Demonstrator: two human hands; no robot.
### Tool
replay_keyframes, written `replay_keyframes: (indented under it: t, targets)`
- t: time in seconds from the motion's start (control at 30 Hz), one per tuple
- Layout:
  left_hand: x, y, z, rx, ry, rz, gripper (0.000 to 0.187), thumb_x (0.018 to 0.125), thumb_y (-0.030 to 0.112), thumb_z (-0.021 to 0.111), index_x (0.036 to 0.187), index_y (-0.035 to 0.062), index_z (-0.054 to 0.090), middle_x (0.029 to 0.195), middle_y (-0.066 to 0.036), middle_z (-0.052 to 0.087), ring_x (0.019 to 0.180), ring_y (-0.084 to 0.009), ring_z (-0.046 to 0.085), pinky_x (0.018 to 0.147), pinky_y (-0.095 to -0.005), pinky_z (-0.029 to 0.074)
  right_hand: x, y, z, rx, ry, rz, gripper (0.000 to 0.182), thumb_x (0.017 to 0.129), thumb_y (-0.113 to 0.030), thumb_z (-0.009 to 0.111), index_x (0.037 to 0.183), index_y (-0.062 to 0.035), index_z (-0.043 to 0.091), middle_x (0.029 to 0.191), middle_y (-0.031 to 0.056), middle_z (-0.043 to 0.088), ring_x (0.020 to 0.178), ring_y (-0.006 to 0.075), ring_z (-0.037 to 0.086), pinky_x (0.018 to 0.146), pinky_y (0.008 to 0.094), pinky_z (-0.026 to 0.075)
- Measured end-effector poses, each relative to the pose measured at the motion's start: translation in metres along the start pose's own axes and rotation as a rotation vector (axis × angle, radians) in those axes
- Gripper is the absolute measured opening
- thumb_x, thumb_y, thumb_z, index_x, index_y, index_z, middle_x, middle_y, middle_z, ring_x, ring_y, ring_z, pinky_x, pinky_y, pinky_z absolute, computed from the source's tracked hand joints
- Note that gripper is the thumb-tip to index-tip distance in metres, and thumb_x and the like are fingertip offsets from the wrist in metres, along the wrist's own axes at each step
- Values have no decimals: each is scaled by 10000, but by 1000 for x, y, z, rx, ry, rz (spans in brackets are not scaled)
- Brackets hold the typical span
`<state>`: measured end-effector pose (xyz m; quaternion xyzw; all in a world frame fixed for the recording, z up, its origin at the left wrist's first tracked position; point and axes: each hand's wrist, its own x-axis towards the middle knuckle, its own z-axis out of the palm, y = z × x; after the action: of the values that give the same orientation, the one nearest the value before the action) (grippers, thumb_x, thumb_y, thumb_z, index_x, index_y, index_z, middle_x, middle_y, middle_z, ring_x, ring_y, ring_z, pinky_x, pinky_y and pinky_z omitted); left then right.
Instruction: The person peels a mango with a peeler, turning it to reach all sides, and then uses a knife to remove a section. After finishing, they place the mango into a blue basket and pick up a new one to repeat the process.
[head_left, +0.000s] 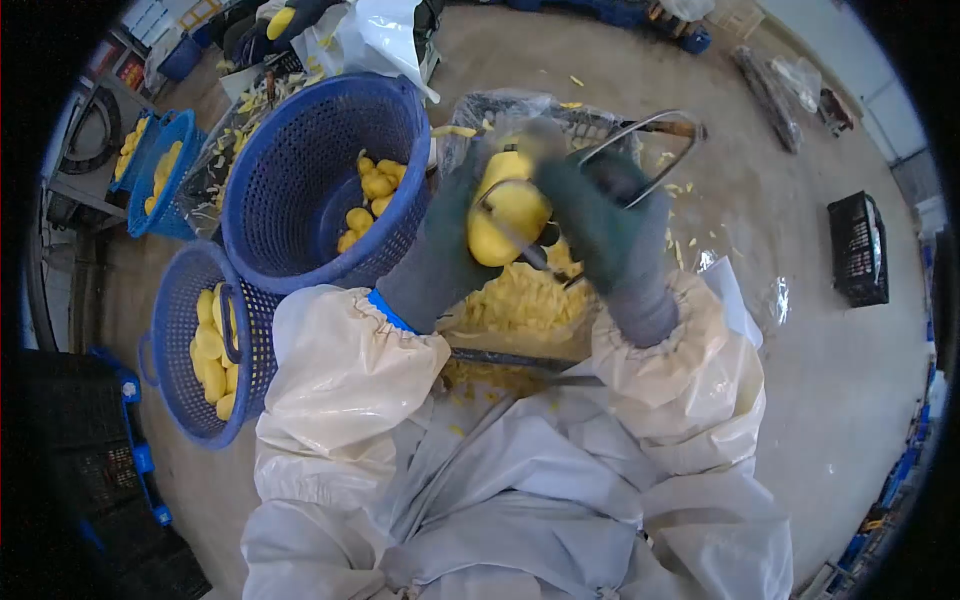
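Observation:
My left hand (440,240), in a dark grey glove, grips a peeled yellow potato (508,215) held up in front of me. My right hand (610,235), also gloved, holds a metal peeler (640,150) whose wire frame rises above the hand and whose blade lies against the potato. Below both hands a heap of yellow peelings (520,300) fills a crate between my knees. Cream sleeve covers and a pale apron cover my arms and lap.
A large blue basket (300,150) with a few yellow potatoes stands at my left. A second blue basket (180,340) with several peeled potatoes lies lower left. More blue baskets (160,170) sit far left. A black crate (858,250) stands right on the concrete floor. Another person's gloved hand (270,30) shows at top.

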<state>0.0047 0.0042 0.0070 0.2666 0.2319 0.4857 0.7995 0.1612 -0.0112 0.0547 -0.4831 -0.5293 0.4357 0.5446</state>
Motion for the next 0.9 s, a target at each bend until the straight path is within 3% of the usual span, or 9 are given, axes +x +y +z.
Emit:
replay_keyframes:
  t: [0.17, 0.27, 0.3, 0.43, 0.6, 0.67, 0.77, 0.83, 0.9]
  targets:
    - [-2, 7, 1, -24, -69, -135, 473, 951, 449, 459, 1170, 37, 538, 980, -155, 641, 800, -268, 668, 556, -411, 571, 53, 45, -28, -117, 312, -94, 223, 824, -211, 668, 729, -11, 643, 603, 4, 568, 561, 73, 464, 518, 284, 378]
    - [1, 7, 2, -87, -44, -135, 433, 941, 427, 496, 1158, 56, 551, 997, -140, 649, 791, -256, 669, 560, -409, 564, 62, 47, -51, -166, 360, -215, 186, 851, -199, 655, 761, -36, 649, 624, -41, 535, 558, 54, 455, 496, 229, 343]
    - [0, 8, 4, -89, 4, -110, 426, 940, 422, 501, 1153, 57, 553, 995, -137, 651, 792, -255, 668, 559, -404, 563, 47, 22, -39, 63, 321, 100, 151, 847, -182, 659, 804, -37, 668, 659, -24, 564, 564, 60, 462, 496, 233, 350]
    - [6, -4, 3, 150, 145, 57, 414, 939, 408, 514, 1156, 57, 554, 1000, -121, 652, 790, -244, 665, 558, -385, 559, 4, -2, 0, 25, 60, 41, 164, 840, -182, 669, 798, -24, 666, 670, 6, 595, 555, 71, 485, 499, 241, 371]
    - [4, 0, -7, -52, -55, -181, 446, 949, 424, 486, 1173, 42, 542, 997, -131, 641, 762, -218, 659, 554, -343, 560, 70, 76, -45, 60, 321, -127, 182, 828, -203, 693, 796, -24, 676, 678, 27, 637, 549, 77, 518, 512, 238, 397]
    - [8, 5, -9, -246, -144, -307, 469, 950, 428, 479, 1183, 25, 532, 991, -142, 640, 759, -215, 658, 552, -337, 561, 53, 33, -42, 109, 320, -13, 180, 825, -203, 694, 800, -26, 680, 678, 17, 638, 544, 80, 511, 509, 236, 387]
    - [1, 6, -6, -128, 0, -238, 505, 953, 433, 468, 1202, -5, 510, 994, -147, 636, 762, -210, 660, 533, -315, 555, 12, 5, -12, 65, 136, -81, 121, 825, -151, 676, 806, -32, 665, 671, 30, 609, 576, 108, 548, 509, 246, 402]
    - [0, -12, -7, 514, -42, 298, 511, 958, 435, 461, 1204, -10, 506, 984, -140, 633, 747, -197, 654, 509, -288, 545, 5, 6, -5, 3, 30, -59, 127, 828, -151, 670, 806, -25, 661, 670, 38, 608, 572, 117, 556, 500, 253, 413]
    - [-9, 0, 0, 403, 1, -40, 524, 962, 440, 452, 1213, -18, 494, 957, -122, 625, 706, -171, 638, 472, -247, 524, 11, 10, -5, -58, -9, 104, 197, 833, -201, 676, 800, -7, 672, 678, 34, 638, 531, 109, 532, 482, 257, 416]
